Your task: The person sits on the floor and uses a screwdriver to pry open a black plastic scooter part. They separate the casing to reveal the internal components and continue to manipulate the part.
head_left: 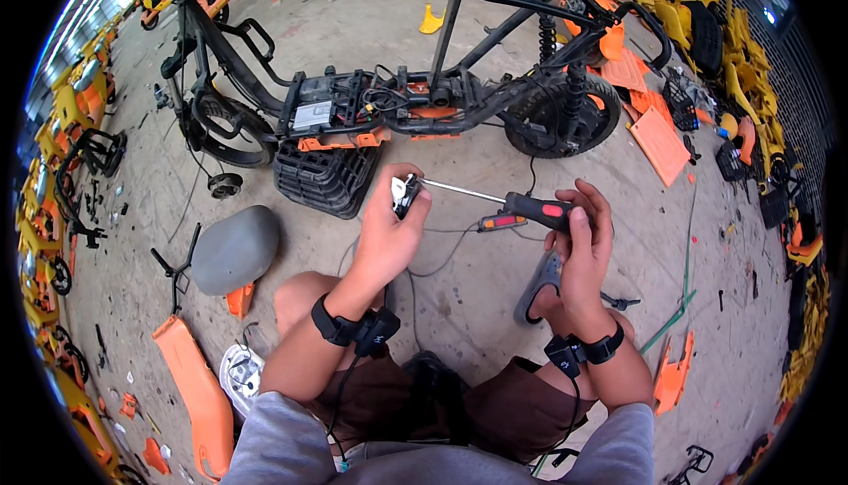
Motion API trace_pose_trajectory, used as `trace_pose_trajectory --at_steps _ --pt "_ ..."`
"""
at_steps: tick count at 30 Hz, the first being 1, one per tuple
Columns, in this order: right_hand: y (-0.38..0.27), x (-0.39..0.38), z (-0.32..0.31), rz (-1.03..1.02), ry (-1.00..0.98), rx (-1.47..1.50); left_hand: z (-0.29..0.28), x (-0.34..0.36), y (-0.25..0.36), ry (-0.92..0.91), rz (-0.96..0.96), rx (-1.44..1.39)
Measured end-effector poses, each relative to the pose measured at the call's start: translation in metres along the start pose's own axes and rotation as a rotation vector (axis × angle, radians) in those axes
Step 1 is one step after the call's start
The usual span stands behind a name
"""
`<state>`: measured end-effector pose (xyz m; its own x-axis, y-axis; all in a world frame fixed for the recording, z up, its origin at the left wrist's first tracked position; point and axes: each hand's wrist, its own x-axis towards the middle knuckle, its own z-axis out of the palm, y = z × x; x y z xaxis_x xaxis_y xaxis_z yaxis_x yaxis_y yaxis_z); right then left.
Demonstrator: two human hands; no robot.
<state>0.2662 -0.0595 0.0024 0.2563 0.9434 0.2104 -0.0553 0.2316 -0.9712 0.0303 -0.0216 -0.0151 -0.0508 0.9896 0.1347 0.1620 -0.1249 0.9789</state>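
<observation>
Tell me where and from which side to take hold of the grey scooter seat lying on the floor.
Probably grip the grey seat across its narrower end nearest the black metal bracket, coming from above. It lies dome side up on the concrete floor, so its smooth rounded top offers no edge, while the sides are free. Both hands are busy: the right hand holds a screwdriver, the left hand a small part.

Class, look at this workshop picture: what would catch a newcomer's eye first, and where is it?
At centre, the right hand grips a screwdriver whose shaft reaches a small part in the left hand. Behind them stands a stripped black scooter frame. A grey seat lies on the floor to the left.
</observation>
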Motion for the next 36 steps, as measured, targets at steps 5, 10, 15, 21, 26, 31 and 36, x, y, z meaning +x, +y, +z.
trace_pose_trajectory --at_steps 5,10,15,21,26,31,36 --pt "0.006 0.000 -0.002 -0.106 0.018 -0.095 0.001 0.001 -0.007 0.019 0.146 0.050" --pt "-0.001 -0.001 -0.001 0.046 -0.020 0.001 -0.003 0.002 -0.005 -0.015 -0.003 -0.090" --pt "0.002 0.001 0.009 -0.075 0.038 0.043 -0.003 0.002 -0.003 -0.030 0.000 -0.127" --pt "0.000 0.006 0.001 -0.134 0.108 0.076 -0.006 0.001 -0.002 -0.048 0.014 -0.131" --pt "-0.001 0.010 -0.003 -0.226 0.082 -0.088 -0.003 0.003 0.003 -0.076 0.062 -0.084" --pt "-0.027 -0.003 0.003 -0.614 -0.409 -0.550 -0.005 0.003 0.003 -0.116 -0.010 -0.088" --pt "-0.011 -0.003 0.017 -0.649 -0.240 -0.649 -0.005 0.003 0.023 -0.414 -0.188 -0.232"
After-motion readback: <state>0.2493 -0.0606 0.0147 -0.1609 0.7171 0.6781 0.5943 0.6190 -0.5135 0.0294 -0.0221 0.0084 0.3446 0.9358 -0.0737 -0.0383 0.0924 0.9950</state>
